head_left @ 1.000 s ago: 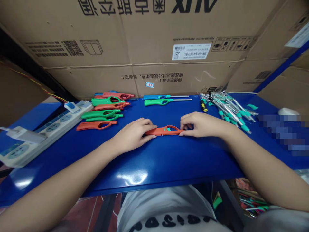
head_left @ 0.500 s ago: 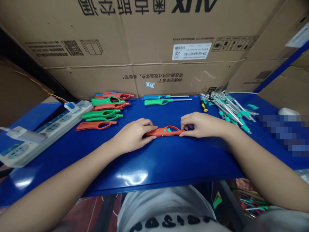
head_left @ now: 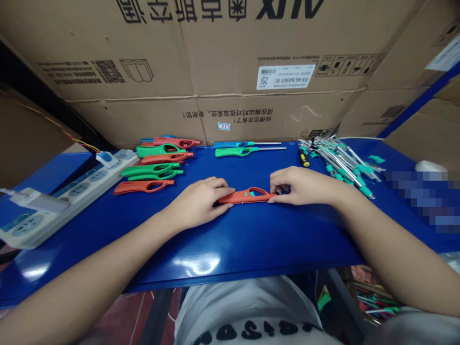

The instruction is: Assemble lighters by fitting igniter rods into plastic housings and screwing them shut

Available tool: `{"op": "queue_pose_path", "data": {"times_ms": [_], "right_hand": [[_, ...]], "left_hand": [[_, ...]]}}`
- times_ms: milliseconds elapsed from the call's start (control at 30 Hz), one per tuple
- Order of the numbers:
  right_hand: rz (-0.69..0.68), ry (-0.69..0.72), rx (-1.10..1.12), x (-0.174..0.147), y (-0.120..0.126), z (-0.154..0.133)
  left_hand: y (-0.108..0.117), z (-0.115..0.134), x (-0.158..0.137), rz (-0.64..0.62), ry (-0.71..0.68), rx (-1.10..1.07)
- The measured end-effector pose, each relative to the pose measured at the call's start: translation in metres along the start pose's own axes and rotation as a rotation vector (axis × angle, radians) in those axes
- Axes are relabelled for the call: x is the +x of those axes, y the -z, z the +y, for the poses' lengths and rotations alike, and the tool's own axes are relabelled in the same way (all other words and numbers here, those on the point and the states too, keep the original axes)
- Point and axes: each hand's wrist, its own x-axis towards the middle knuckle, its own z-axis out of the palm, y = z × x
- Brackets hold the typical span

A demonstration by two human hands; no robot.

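Observation:
An orange lighter handle with a turquoise trigger lies lengthwise on the blue table, between my two hands. My left hand closes on its wide end, thumb in front and fingers behind. At the narrow end, past the finger loop, my right hand pinches the tip between thumb and fingers. No metal tube shows on this handle. Beyond it lie a blue gas lighter and a green gas lighter, both with long metal tubes.
Several orange and green lighter handles lie at the left, near a white power strip with plugs in it. Metal lighter tubes with turquoise parts are heaped at the right, beside a yellow-black screwdriver. Cardboard walls the back.

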Motion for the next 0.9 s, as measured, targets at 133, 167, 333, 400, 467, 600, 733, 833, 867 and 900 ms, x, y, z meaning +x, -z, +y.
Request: {"op": "queue_pose_path", "data": {"times_ms": [133,167,333,400,467,600,733,833,867,900], "right_hand": [[-0.015,-0.015,-0.017,0.0004,-0.0001,-0.0008],[-0.021,-0.013,-0.02,0.0007,-0.0005,-0.0008],[-0.027,-0.006,-0.016,0.001,-0.0027,0.0008],[-0.023,-0.002,-0.021,0.0008,-0.0032,0.0015],[-0.02,0.004,-0.025,0.0007,-0.0032,0.0019],[-0.014,0.01,-0.013,0.0,-0.0024,0.002],[-0.006,0.004,-0.012,-0.001,-0.001,0.0008],[-0.004,-0.001,-0.008,-0.0011,-0.0003,-0.0004],[-0.005,-0.001,-0.007,-0.001,-0.0002,-0.0006],[-0.008,-0.002,-0.01,-0.0009,-0.0002,-0.0007]], "left_hand": [[-0.0003,0.0001,0.0,0.009,-0.004,-0.002],[-0.0004,0.0002,0.0,0.008,-0.004,0.001],[-0.0008,0.0011,0.0,-0.004,-0.018,0.056],[-0.0011,0.0013,-0.0001,-0.007,-0.021,0.082],[-0.0013,0.0013,-0.0002,-0.007,-0.022,0.087],[-0.0008,0.0013,-0.0004,-0.005,-0.018,0.066],[0.0011,0.0025,0.0,-0.011,-0.014,0.058],[0.0016,0.0034,0.0006,-0.004,-0.012,0.056],[0.0015,0.0035,0.0008,0.0,-0.012,0.052],[0.0014,0.0036,0.0008,0.004,-0.012,0.047]]}}
